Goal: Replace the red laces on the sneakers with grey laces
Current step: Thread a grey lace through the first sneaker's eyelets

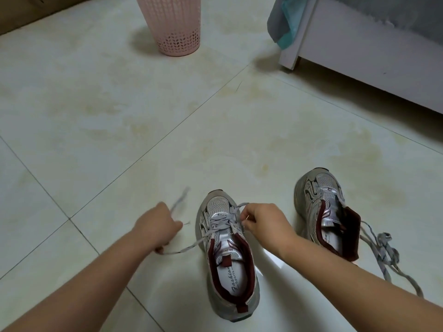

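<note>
Hands pulling grey patterned lace point(217, 222) on the near grey-and-maroon mesh sneaker point(229, 255).
Left hand point(157, 226) grips one lace end at 9 o'clock; right hand point(265, 224) pinches the other at 3 o'clock on the tiled floor point(143, 128).

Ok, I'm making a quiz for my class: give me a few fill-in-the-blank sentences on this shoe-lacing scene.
1. Each hand, left hand and right hand, pinches an end of the ____ lace.
2. The sneaker being laced stands on the person's ____ of the other sneaker.
3. The basket is ____ in colour.

Missing words: grey; left; pink
</note>
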Demonstrator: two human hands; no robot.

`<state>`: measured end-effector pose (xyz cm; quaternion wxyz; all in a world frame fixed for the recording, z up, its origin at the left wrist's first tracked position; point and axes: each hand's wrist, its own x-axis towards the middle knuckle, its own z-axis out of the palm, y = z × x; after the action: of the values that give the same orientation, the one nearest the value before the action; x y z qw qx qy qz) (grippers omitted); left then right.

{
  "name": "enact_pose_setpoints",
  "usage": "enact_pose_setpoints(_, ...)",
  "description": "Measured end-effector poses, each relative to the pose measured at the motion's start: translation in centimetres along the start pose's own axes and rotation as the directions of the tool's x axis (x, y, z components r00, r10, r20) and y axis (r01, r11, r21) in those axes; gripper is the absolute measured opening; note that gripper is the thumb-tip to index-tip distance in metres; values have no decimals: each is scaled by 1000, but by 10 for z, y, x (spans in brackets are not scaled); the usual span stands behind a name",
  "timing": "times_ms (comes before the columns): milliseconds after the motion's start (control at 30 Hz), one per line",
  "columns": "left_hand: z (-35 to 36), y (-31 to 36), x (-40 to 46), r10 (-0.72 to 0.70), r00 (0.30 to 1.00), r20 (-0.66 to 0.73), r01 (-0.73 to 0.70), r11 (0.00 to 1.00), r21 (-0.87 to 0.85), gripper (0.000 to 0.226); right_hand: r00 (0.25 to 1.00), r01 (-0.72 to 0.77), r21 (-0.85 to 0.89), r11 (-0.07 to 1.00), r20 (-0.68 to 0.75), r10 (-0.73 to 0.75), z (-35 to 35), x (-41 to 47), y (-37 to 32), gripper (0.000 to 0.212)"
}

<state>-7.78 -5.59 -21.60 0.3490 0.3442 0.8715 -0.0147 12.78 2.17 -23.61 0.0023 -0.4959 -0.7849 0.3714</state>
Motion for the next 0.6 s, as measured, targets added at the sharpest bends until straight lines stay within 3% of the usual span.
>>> enact_pose_setpoints(100, 24, 11, -5, 42, 996, -73, -21, 962, 272, 43, 1000, 9, -13, 1000, -4, -9, 6, 1, 0, 11)
enact_pose_setpoints(200, 40, 30, -18, 245, 935, -256, -178, 949, 260, 26, 999, 29, -32, 999, -15, -29, 7, 2, 1, 12)
enact_pose_setpoints(233, 46, 37, -22, 312, 908, -278, -252, 939, 233, 18, 999, 32, -29, 999, -19, -32, 7, 3, 1, 13)
enact_pose_setpoints(300, 57, 51, -30, 334, 913, -234, -309, 941, 137, 28, 999, 27, -8, 1000, -27, -28, 6, 4, 3, 12)
enact_pose_setpoints(400, 66, 63, -33, 250, 962, -113, -246, 968, 45, 36, 1000, 17, 1, 1000, -19, -17, 6, 4, 6, 10)
enact_pose_setpoints(533, 69, 58, -23, 226, 974, -11, -223, 947, -232, 32, 1000, 29, 23, 999, 6, -29, 5, 3, 12, 13)
enact_pose_setpoints(600, 71, 55, -21, 231, 973, 12, -209, 899, -385, 12, 999, 44, 31, 999, 14, -45, 5, 2, 13, 13)
